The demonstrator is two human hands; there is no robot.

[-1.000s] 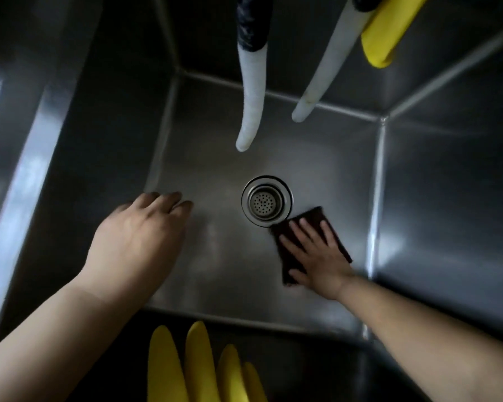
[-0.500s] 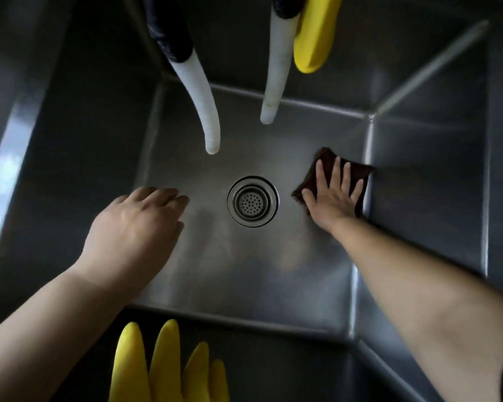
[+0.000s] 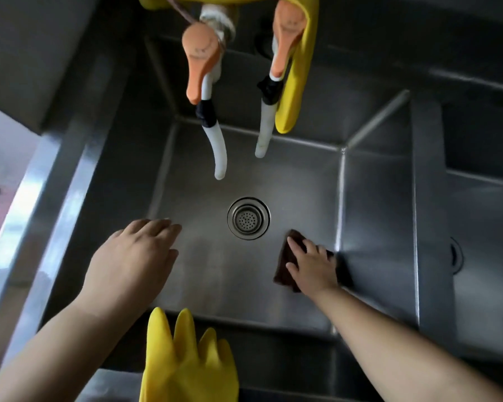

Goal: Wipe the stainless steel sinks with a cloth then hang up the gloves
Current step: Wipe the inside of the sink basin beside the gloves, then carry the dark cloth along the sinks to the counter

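Note:
I look straight down into a stainless steel sink (image 3: 273,288) with a round drain (image 3: 249,218) in its floor. My right hand (image 3: 311,265) presses a dark brown cloth (image 3: 285,262) flat on the sink floor, right of the drain and close to the right wall. My left hand (image 3: 131,259) hovers over the left part of the basin, fingers relaxed and holding nothing. One yellow rubber glove (image 3: 186,364) lies over the near rim, fingers pointing into the sink. A second yellow glove (image 3: 295,79) hangs at the taps.
Two orange tap handles (image 3: 202,59) with white hoses (image 3: 219,152) hang over the back of the basin. A second sink (image 3: 482,256) lies to the right past a steel divider. A steel ledge (image 3: 29,224) runs along the left.
My right hand has dragged the cloth from the far right of the sink floor back toward me, beside the drain. The view has pulled back, showing the taps. My left hand stays put.

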